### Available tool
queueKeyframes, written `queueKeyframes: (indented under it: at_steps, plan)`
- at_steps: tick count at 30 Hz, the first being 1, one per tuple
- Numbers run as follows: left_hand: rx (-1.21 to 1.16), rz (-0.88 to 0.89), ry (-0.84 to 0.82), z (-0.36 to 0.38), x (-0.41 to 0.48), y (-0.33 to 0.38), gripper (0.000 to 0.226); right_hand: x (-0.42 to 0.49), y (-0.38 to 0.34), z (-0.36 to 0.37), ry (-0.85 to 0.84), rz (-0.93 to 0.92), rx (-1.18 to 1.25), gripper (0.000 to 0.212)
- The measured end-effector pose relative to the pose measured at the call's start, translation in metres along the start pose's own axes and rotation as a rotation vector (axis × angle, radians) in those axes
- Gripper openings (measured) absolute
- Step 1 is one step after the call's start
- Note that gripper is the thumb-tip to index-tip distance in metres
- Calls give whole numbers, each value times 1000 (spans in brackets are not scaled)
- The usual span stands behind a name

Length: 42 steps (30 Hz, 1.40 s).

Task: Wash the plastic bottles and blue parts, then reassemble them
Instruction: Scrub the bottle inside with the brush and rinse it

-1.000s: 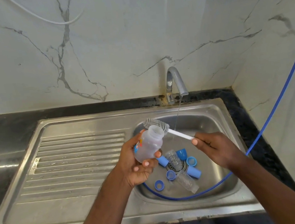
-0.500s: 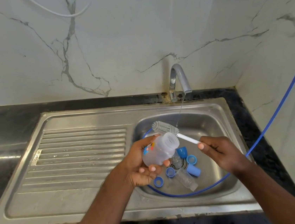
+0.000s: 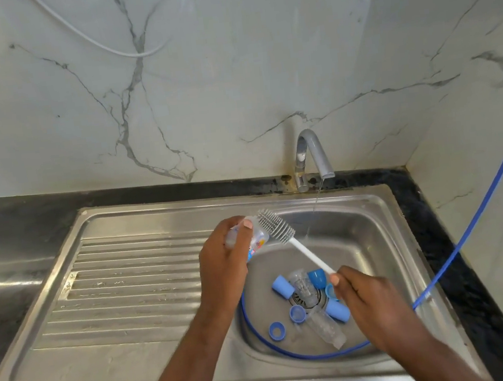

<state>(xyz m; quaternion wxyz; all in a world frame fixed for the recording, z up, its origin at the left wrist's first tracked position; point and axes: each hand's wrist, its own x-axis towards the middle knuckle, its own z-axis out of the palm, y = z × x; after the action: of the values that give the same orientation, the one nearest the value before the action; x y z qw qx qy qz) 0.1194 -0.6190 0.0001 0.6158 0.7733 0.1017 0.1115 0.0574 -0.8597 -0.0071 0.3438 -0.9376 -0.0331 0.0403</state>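
My left hand (image 3: 224, 262) grips a clear plastic bottle (image 3: 257, 241) with a coloured print, held over the basin's left edge. My right hand (image 3: 370, 305) holds the white handle of a grey bottle brush (image 3: 276, 225); the bristle head lies against the bottle's side. At the bottom of the basin lie two more clear bottles (image 3: 326, 326) and several blue parts: caps (image 3: 282, 286), a cup-shaped piece (image 3: 317, 277) and rings (image 3: 277, 331), around the drain.
The steel sink (image 3: 375, 239) has a ribbed draining board (image 3: 123, 286) to the left. A thin stream of water runs from the tap (image 3: 312, 155). A blue hose (image 3: 473, 221) comes from the right and loops inside the basin. Dark counter surrounds the sink.
My left hand has turned the bottle and lifted it to the left; its mouth no longer faces me. The brush head has shifted to the bottle's right side.
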Motion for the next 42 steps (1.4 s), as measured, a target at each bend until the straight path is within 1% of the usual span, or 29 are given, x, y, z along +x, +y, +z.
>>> queueKeyframes:
  at_steps: [3, 5, 9, 11, 14, 15, 17, 19, 23, 28, 31, 32, 33, 35, 37, 39, 40, 41, 42]
  plan:
    - [176, 110, 11, 8, -5, -4, 13, 10, -17, 7, 30, 32, 1, 49]
    - [251, 167, 19, 12, -8, -4, 16, 15, -26, 8, 36, 52, 0, 47]
    - [273, 196, 117, 1, 1, -1, 24, -1, -23, 10, 20, 123, 28, 44]
    - [345, 255, 74, -2, 2, -2, 29, -2, -24, 9, 17, 130, 21, 42]
    - [426, 332, -5, 5, -2, -3, 36, 12, -35, 3, 14, 144, -56, 43]
    - [419, 341, 7, 5, -1, -2, 34, 14, -37, 2, 15, 152, -76, 44]
    - [394, 355, 82, -1, 9, 0, 31, 7, -36, 1, 6, 166, -93, 44]
    - [421, 407, 121, -7, 17, 0, 31, -2, -36, -1, -16, 183, -98, 43]
    - [563, 584, -21, -1, 10, -4, 38, 12, -43, -6, -4, 212, -127, 45]
    - [678, 701, 47, -5, 16, -10, 37, -3, -50, -13, -51, 254, -154, 46]
    - [739, 751, 0, 1, 11, -15, 39, 8, -55, -21, -26, 267, -211, 47]
    - [722, 742, -5, 3, 9, -16, 39, 13, -55, -22, -14, 267, -231, 48]
    - [669, 704, 6, 3, 9, -13, 38, 14, -54, -20, -7, 264, -243, 48]
    - [473, 534, 60, 2, 11, -9, 33, 6, -53, -15, -16, 257, -241, 46]
    - [193, 237, 72, 3, 11, -2, 26, -7, -50, -10, -6, 243, -209, 43]
    - [-220, -124, 11, 10, 10, 7, 23, -12, -37, -4, 34, 215, -206, 41]
    - [-413, -287, 4, 12, 8, 11, 24, -12, -30, 0, 73, 167, -231, 39]
    - [-557, -432, -9, 13, 6, 15, 25, -12, -22, 4, 130, 100, -257, 35]
    - [-650, -557, -38, 15, 4, 17, 28, -11, -16, 7, 186, 43, -269, 32]
